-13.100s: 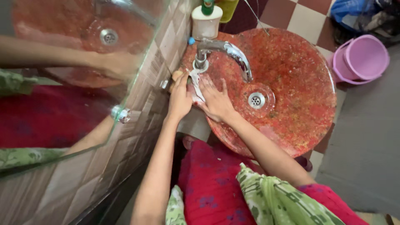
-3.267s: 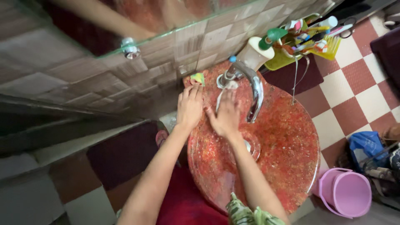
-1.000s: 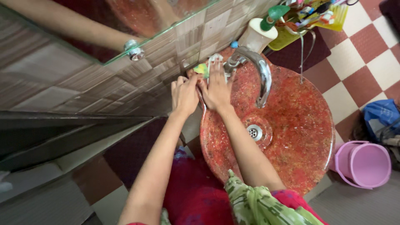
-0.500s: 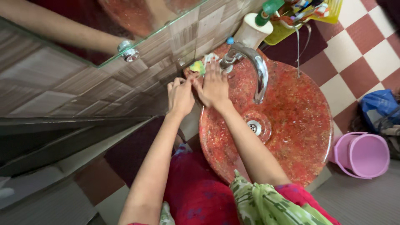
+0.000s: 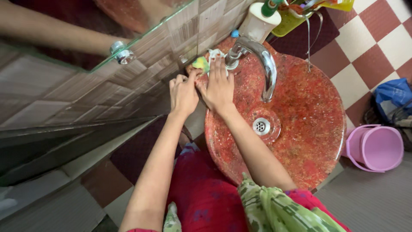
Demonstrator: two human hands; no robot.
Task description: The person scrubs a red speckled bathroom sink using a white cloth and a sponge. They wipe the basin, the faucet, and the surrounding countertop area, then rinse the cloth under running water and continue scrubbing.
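Observation:
My right hand (image 5: 219, 86) lies flat on the back rim of the red speckled sink basin (image 5: 309, 107), its fingers pressing a white cloth (image 5: 213, 53) against the rim beside the base of the chrome tap (image 5: 262, 60). My left hand (image 5: 183, 92) sits just left of it at the basin's edge by the tiled wall, fingers curled and thumb touching my right hand. A small yellow-green sponge (image 5: 200, 64) lies on the rim right above my left fingers. Nothing shows inside my left hand.
The drain (image 5: 261, 126) sits in the basin's middle. A white soap dispenser (image 5: 257, 23) and a yellow basket (image 5: 319, 5) of toiletries stand behind the tap. A pink bucket (image 5: 377, 147) and a blue bag (image 5: 394, 92) sit on the chequered floor at right. A mirror knob (image 5: 121, 54) juts out at left.
Over the last second both hands have stayed at the back rim by the tap. My right hand has slid slightly over the cloth, and the view has shifted a little.

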